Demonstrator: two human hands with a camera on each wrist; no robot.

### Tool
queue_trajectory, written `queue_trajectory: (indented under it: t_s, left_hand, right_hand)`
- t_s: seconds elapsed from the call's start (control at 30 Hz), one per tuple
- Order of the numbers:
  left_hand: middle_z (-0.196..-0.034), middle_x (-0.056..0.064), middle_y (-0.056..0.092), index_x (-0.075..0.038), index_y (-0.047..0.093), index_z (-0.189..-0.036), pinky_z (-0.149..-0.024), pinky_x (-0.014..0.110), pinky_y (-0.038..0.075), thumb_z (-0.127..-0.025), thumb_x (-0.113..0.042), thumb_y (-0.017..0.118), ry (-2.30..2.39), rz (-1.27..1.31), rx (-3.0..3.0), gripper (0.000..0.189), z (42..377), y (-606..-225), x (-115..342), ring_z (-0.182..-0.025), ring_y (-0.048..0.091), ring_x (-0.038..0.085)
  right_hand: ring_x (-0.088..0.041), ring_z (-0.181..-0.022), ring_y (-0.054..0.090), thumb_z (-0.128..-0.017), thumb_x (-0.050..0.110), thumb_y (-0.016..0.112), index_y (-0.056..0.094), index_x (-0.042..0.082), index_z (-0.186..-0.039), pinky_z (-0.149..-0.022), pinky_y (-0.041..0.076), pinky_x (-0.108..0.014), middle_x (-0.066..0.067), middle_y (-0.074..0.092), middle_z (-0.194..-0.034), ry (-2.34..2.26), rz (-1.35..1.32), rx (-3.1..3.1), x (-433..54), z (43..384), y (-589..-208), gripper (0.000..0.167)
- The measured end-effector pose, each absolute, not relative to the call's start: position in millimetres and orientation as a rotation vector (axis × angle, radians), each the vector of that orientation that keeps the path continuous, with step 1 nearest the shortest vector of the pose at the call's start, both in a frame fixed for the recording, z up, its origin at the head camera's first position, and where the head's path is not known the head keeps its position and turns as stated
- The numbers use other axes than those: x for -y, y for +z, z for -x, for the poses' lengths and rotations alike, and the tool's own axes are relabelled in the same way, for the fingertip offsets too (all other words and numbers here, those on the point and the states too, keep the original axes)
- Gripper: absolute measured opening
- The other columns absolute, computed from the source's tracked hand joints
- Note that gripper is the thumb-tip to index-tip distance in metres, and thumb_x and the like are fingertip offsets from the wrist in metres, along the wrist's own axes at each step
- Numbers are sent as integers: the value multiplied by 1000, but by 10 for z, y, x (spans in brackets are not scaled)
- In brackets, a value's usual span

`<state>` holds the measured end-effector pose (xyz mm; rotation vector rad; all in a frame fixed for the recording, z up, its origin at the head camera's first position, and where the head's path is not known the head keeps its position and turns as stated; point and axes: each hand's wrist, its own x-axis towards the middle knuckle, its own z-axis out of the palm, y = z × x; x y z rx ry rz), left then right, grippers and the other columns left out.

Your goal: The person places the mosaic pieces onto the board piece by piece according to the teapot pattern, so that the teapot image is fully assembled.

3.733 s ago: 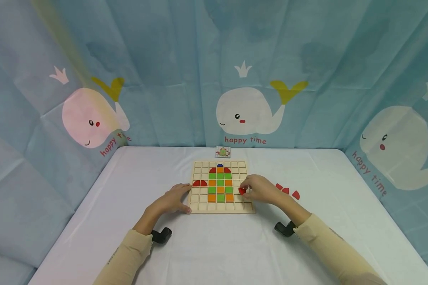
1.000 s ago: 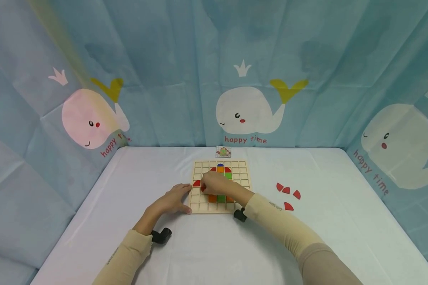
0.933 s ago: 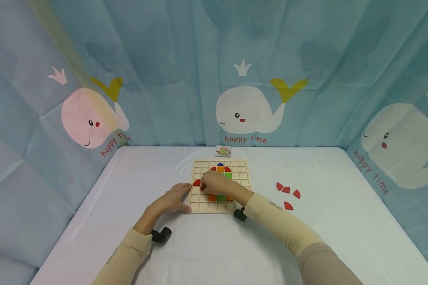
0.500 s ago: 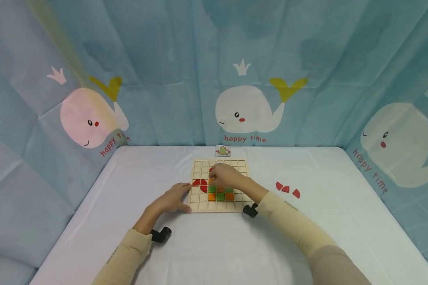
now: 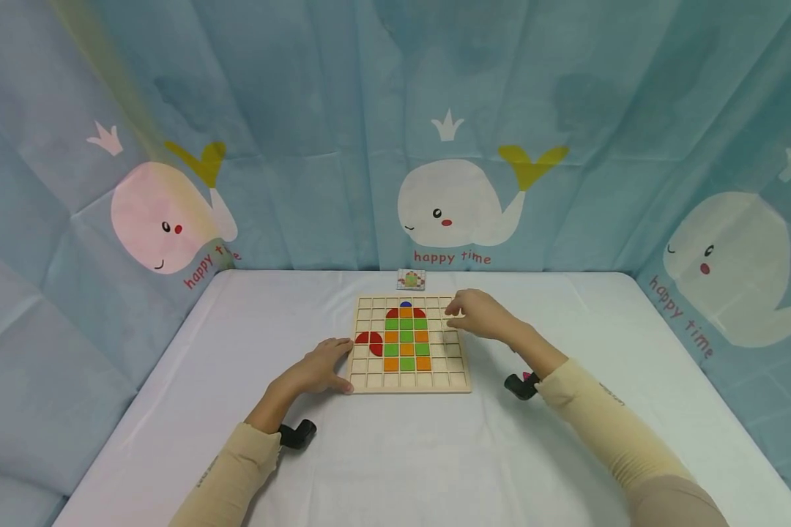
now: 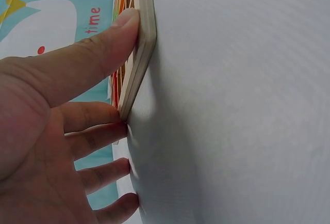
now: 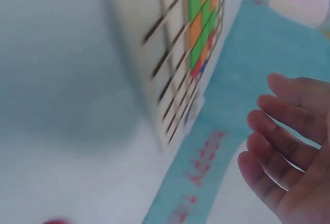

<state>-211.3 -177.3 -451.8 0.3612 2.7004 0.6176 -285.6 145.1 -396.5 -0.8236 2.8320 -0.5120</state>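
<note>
A wooden grid board [image 5: 450, 380] lies on the table, carrying green, orange, red and blue pieces. Its middle block of green and orange squares [image 5: 406, 337] has red quarter-circles and a blue piece [image 5: 405, 304] at the top. Left of that block, red quarter-circle pieces [image 5: 376, 350] form three quarters of a disc. My left hand [image 5: 319, 368] steadies the board, its thumb [image 6: 111, 43] on the near left corner and fingers along the left side. Over the board's far right corner is my right hand [image 5: 484, 315], fingers loosely bent and holding nothing.
A small pattern card [image 5: 411, 279] lies behind the board. My right arm mostly hides the loose red pieces; a bit of red [image 7: 56, 221] shows in the right wrist view. A whale-printed curtain [image 5: 343, 212] surrounds the white table [image 5: 395, 454].
My right hand carried a red quarter-circle across the board, set it below the other two on the left, let go and moved back right. The left hand stayed in place.
</note>
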Motion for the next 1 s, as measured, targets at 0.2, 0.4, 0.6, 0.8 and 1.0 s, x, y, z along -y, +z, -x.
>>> queue_trajectory:
  t_s: [0.2,0.4,0.6,0.8,1.0]
  left_hand:
    - [-156,19,34,1,37,-148,-115,61,27,-77,-25,83,613,-358,-2697,89,2104,-4505,1776,-146,25,41]
    - [-156,19,34,1,37,-148,-114,61,28,-77,-25,83,605,-364,-2700,88,2105,-4510,1776,-146,25,41]
    - [-155,20,34,2,37,-148,-113,62,29,-76,-24,83,609,-363,-2700,89,2104,-4500,1773,-145,26,41]
    - [-156,20,34,2,36,-148,-115,60,27,-77,-25,82,607,-373,-2700,89,2117,-4511,1778,-146,25,41]
    - [-156,19,33,1,36,-149,-116,60,26,-77,-24,82,610,-363,-2697,89,2121,-4530,1788,-147,23,41]
  right_hand:
    - [-28,-98,65,-89,16,70,74,1,-107,-87,54,-42,-9,69,-101,-536,715,-2836,-1795,2832,-4050,24]
    - [-29,-103,63,-88,7,66,73,1,-108,-91,53,-44,-11,69,-106,-500,609,-2816,-2084,2819,-4202,22]
    - [-25,-91,60,-87,0,58,74,3,-107,-80,55,-38,-16,66,-114,-446,539,-2779,-2286,2826,-4338,25]
    - [-22,-88,58,-84,-5,62,75,0,-102,-74,52,-33,-15,68,-107,-354,644,-2798,-2390,2799,-4384,23]
    - [-22,-86,57,-83,-2,64,75,2,-101,-78,54,-37,-14,68,-104,-351,615,-2817,-2449,2791,-4410,22]
